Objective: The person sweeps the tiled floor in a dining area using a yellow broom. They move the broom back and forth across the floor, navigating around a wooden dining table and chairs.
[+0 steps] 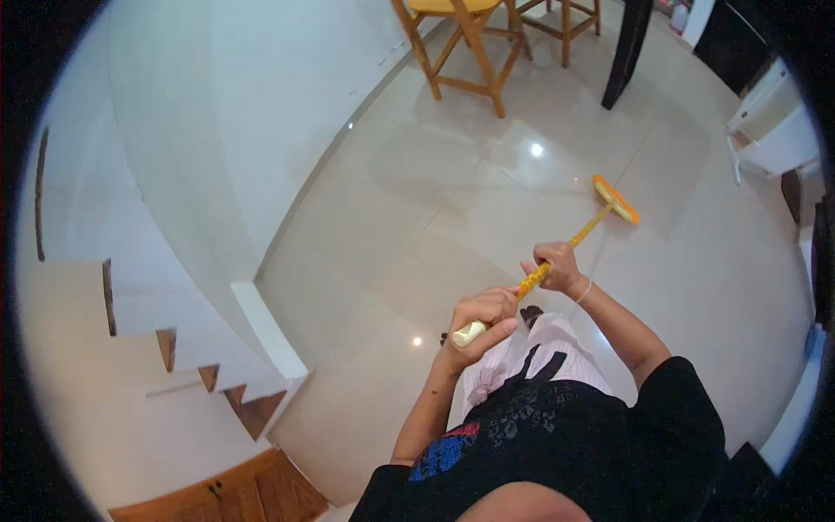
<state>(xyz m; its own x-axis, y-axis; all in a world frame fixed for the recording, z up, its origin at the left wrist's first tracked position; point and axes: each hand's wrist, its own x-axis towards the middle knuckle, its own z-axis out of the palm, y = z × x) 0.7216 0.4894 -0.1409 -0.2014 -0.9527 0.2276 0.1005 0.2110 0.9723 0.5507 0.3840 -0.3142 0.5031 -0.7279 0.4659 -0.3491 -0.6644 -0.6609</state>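
Observation:
A broom with a yellow patterned handle slants away from my body across the floor. Its cream head with an orange edge rests on the tiles in front of me. Near the handle's pale end cap, my left hand grips the top of the shaft. Farther down, my right hand is wrapped around the same shaft, a thin pale band on its wrist. Both hands are held before my waist, above my light trousers.
Glossy floor tiles spread around me. Wooden stools and a dark table leg stand ahead. To the left are a white wall, stairs and a wooden door. White furniture lines the right.

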